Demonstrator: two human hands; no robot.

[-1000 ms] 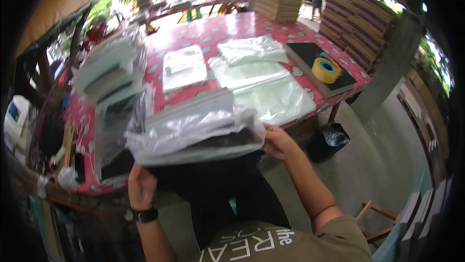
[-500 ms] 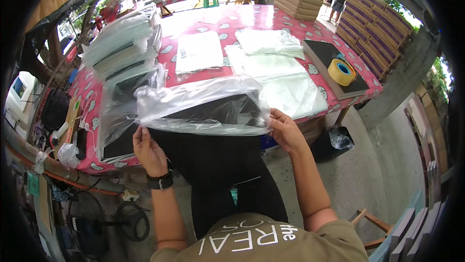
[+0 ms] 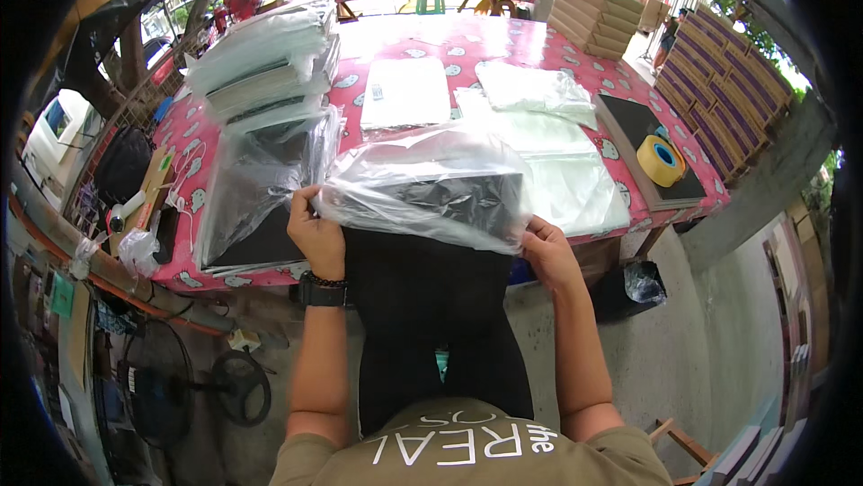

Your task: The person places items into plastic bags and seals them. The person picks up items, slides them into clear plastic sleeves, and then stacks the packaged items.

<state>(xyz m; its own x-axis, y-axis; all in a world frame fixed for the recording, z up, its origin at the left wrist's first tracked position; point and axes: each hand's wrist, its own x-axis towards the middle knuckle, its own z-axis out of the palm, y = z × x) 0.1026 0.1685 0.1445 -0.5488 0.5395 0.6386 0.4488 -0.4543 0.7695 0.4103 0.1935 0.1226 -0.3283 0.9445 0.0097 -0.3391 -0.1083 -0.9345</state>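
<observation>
A clear plastic bag point(image 3: 422, 158) is stretched between my two hands at the table's near edge. My left hand point(image 3: 316, 232) pinches its near left corner. At the near right corner, my right hand point(image 3: 548, 252) grips it between thumb and fingers. The far part of a flat black board point(image 3: 427, 275) shows through the plastic. Its nearer part lies outside the bag, against my dark trousers, and its lower edge is hard to make out. Left of the bag lies a pile of black boards in clear plastic point(image 3: 261, 158). Empty clear bags point(image 3: 575, 185) are stacked to the right.
The pink patterned table point(image 3: 378, 45) carries a tall plastic-wrapped stack point(image 3: 261, 63), a white packet point(image 3: 404, 95), and a yellow tape roll point(image 3: 661, 160) on a dark board point(image 3: 625, 122). Cartons point(image 3: 724, 95) stand at far right. A black bin point(image 3: 620, 293) sits below; a fan point(image 3: 157, 378) stands at lower left.
My view has swung left, so the table appears shifted right. My hands and the bag have moved right relative to the table, and the bag's near right corner hangs lower.
</observation>
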